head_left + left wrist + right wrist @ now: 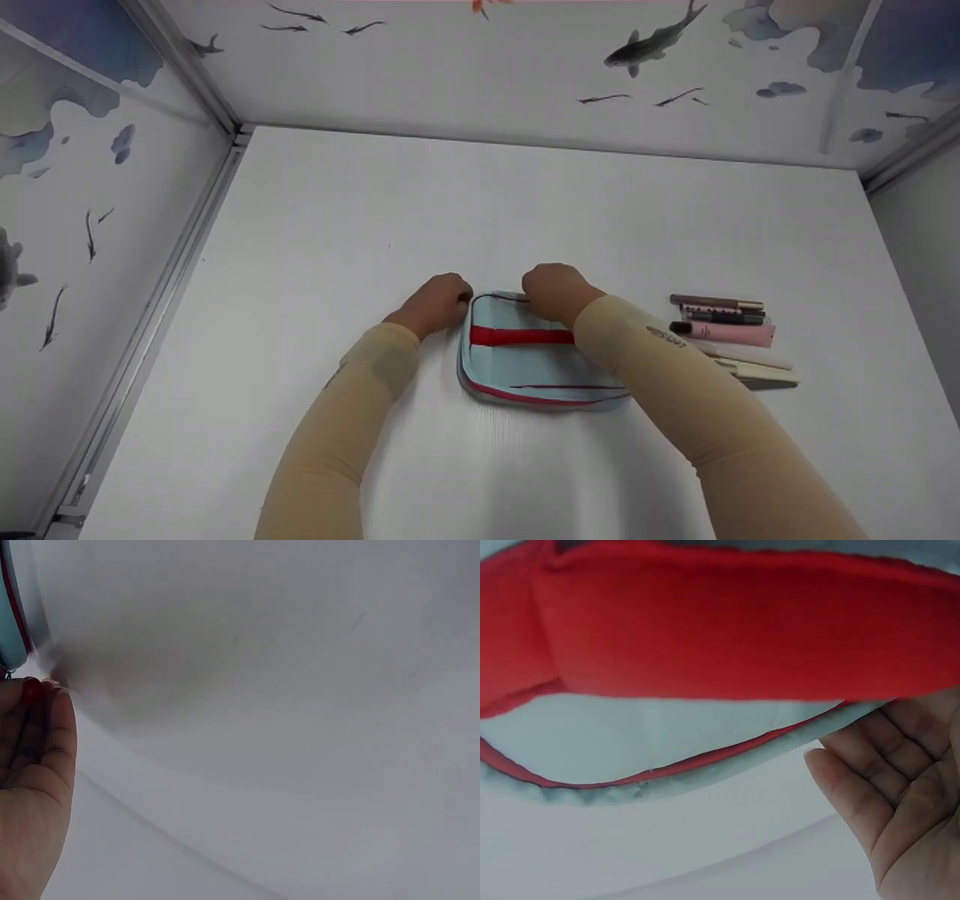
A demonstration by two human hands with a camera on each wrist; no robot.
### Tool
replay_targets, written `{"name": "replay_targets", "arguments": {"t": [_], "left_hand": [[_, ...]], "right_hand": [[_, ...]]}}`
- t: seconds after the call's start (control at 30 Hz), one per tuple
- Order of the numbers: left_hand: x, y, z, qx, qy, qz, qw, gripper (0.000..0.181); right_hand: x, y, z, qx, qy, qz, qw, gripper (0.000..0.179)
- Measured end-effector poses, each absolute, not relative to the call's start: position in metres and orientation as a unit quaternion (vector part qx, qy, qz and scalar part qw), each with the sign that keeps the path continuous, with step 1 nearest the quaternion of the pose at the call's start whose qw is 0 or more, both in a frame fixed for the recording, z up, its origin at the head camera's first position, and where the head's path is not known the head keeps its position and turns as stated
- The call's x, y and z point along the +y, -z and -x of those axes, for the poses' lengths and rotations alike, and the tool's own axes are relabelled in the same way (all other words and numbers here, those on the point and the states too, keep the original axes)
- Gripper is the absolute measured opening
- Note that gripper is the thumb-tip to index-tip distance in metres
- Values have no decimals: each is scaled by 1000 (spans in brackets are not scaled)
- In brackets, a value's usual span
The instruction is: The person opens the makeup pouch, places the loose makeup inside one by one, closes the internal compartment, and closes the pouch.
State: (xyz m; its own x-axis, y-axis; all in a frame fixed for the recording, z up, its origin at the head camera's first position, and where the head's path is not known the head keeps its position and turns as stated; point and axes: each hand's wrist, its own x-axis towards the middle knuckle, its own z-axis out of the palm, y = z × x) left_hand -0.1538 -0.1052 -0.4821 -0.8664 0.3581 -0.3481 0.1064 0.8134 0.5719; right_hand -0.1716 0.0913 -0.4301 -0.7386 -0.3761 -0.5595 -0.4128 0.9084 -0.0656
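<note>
A light blue zip pouch (517,365) with red trim and a red band (517,337) lies flat on the white table. My left hand (439,302) is at its far left corner. In the left wrist view, the left hand's fingers pinch a small round red zipper pull (32,692) just off the pouch's corner. My right hand (559,292) is at the pouch's far edge, its fingers curled over it. In the right wrist view, the fingers (881,757) reach in behind the pale edge, partly hidden by the pouch; the thumb is out of sight.
To the right lies a row of slim cosmetics: a brown pencil (712,301), a dark pen-like tube (724,318), a pink tube (731,334) with a black cap, and several pale sticks (757,370) partly behind the right forearm. Printed wall panels (487,82) border the table.
</note>
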Motion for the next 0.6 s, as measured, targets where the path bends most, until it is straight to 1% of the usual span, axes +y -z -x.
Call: {"name": "replay_targets", "arguments": {"t": [0.2,0.6], "left_hand": [[-110,483,150,927,-278,-99,229,28],[-119,480,129,928,-285,-82,226,21]], "right_hand": [[88,435,172,935,-32,210,286,18],[91,432,173,937,-18,192,293,19]]}}
